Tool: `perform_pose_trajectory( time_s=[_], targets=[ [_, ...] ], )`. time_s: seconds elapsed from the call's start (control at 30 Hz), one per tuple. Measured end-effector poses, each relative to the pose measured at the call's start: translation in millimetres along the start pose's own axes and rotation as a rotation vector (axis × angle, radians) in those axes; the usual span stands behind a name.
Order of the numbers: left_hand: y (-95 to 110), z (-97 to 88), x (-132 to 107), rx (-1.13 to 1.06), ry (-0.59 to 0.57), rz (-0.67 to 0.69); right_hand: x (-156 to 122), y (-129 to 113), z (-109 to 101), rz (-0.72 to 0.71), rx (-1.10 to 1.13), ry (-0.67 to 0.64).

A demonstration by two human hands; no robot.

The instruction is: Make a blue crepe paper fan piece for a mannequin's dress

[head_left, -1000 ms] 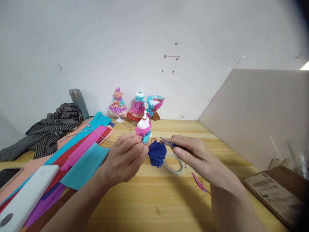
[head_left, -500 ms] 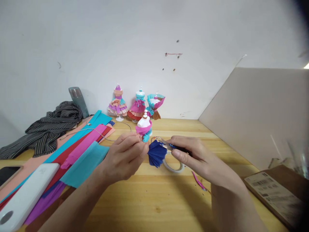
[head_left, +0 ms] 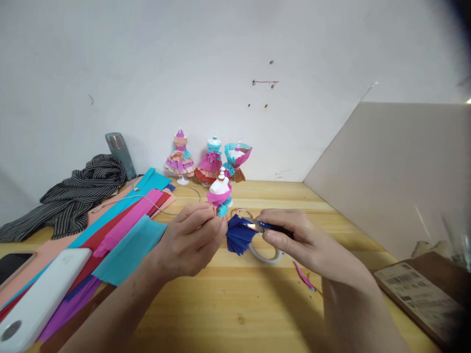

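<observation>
My left hand (head_left: 189,240) pinches the gathered top of a pleated dark blue crepe paper fan (head_left: 238,236) above the wooden table (head_left: 235,304). My right hand (head_left: 294,240) grips small blue-handled scissors (head_left: 259,225), whose blades touch the top right of the blue fan. Just behind stands a small white mannequin (head_left: 220,192) wrapped in pink and teal paper. A roll of clear tape (head_left: 265,251) lies flat under my right hand.
Three paper-dressed mannequins (head_left: 208,162) stand by the wall. Coloured crepe paper strips (head_left: 121,235), a white power bank (head_left: 40,294), a phone (head_left: 13,264), a striped cloth (head_left: 73,193) and a grey flask (head_left: 119,154) lie left. A cardboard box (head_left: 419,294) sits right, below a beige panel (head_left: 401,166).
The scissors have moved left, from beside the blue fan to onto its top edge. My left hand has stayed almost still with the fan.
</observation>
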State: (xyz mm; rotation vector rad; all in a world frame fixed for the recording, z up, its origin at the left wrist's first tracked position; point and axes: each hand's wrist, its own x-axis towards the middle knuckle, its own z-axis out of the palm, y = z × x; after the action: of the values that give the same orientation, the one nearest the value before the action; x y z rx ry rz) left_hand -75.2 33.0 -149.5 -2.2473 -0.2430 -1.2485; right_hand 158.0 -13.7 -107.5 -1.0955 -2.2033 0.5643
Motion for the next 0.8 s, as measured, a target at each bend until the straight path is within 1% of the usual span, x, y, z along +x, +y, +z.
perform_pose_trajectory(
  time_s=[0.13,0.27,0.47,0.6,0.8],
  targets=[
    [0.8,1.0,-0.8,-0.018,0.002,-0.014,0.6,0.7,-0.2,0.012,0.01,-0.006],
    [1.9,2.1,-1.6,-0.041,0.012,-0.028,1.4,0.4,-0.1,-0.012,0.012,0.008],
    [2.1,-0.6,2.8,-0.003,0.016,-0.013,0.5,3.4,-2.4,-0.015,0.027,0.037],
    [1.4,-1.9,5.3,0.049,0.005,0.021,-1.5,5.8,-2.5,0.014,0.061,0.063],
    [3.4,0.1,2.5,0.093,-0.003,0.064,-2.5,4.0,2.5,0.083,0.001,0.011]
  ],
)
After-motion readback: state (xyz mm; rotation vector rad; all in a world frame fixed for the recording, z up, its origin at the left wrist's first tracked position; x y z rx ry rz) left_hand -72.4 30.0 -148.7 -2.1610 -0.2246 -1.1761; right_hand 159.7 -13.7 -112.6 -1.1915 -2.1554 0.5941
